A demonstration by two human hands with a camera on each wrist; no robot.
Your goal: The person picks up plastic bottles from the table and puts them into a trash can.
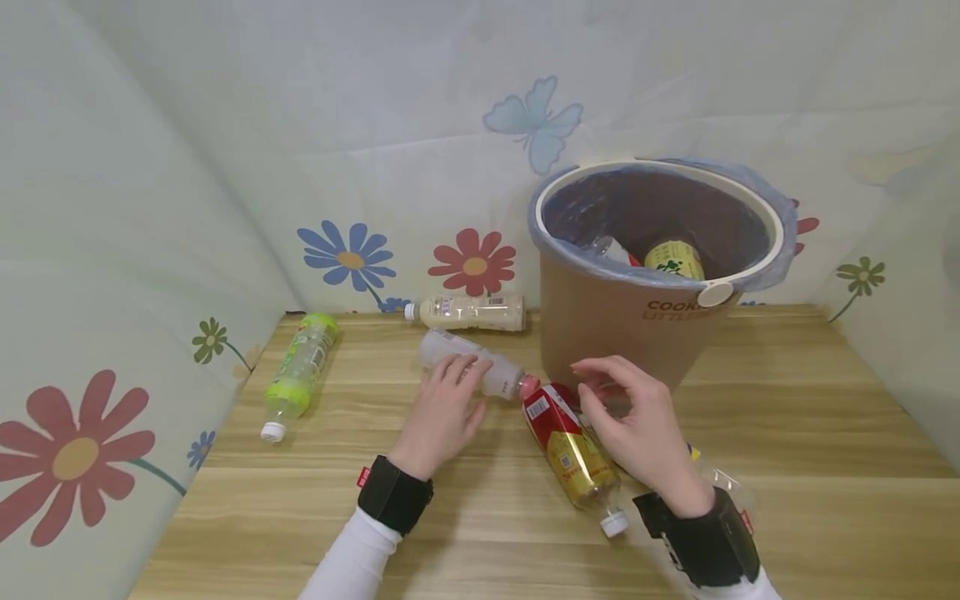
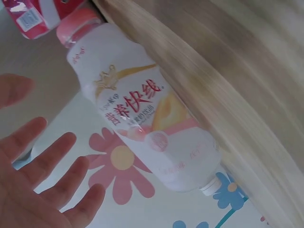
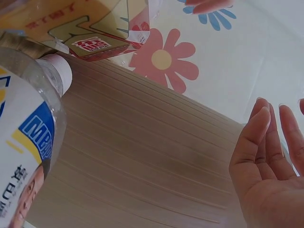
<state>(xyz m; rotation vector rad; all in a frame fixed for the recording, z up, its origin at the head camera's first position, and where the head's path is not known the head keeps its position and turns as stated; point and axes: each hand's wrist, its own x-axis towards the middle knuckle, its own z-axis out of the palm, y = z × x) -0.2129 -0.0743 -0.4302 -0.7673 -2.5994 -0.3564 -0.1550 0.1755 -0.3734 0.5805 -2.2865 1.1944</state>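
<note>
My left hand (image 1: 442,408) hovers with spread fingers at the near side of a white milk-drink bottle (image 2: 137,109). That bottle lies on its side, its pink cap (image 1: 528,387) close against the base of a red and gold drink bottle (image 1: 573,454). My right hand (image 1: 637,417) is beside the red and gold bottle, in front of the bin, with fingers bent loosely and nothing held. Under the right wrist lies a clear bottle (image 3: 28,137) with a white, blue and yellow label, mostly hidden by the arm in the head view.
A brown bin (image 1: 600,325) with a blue liner stands at the back right, holding a few bottles, one with a yellow label (image 1: 675,258). A green-labelled bottle (image 1: 303,362) lies at the left. Another bottle (image 1: 472,312) lies along the flowered back wall (image 1: 412,200).
</note>
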